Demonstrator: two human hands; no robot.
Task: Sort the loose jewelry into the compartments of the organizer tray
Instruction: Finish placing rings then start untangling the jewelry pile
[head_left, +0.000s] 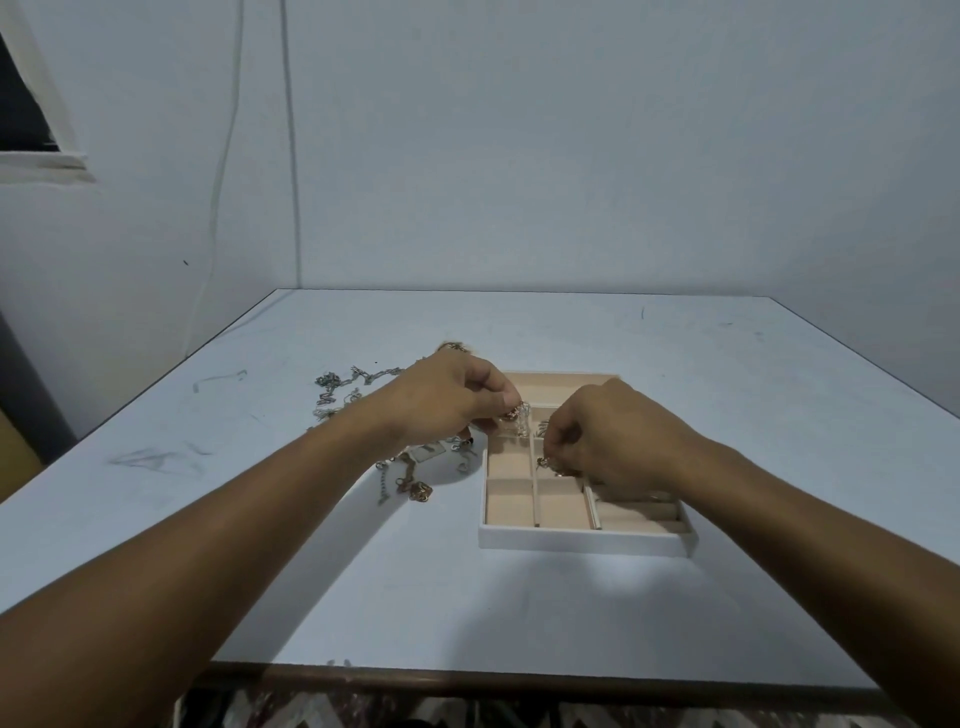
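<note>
- Nearest, below both hands: white organizer tray (582, 540) with peach-lined compartments, on the pale table (519, 613).
- Over the tray's middle compartments: right hand (613, 436), fingers curled down, tips pinched on a small gold piece (550, 464).
- Just left of it, above the tray's left edge: left hand (447, 400), thumb and fingertips closed on a small pinkish jewel with a dangling chain (517, 415).
- Under and left of the left hand: loose jewelry (415, 486) spread on the table.
- Farther left: silver chains (337, 395).
</note>
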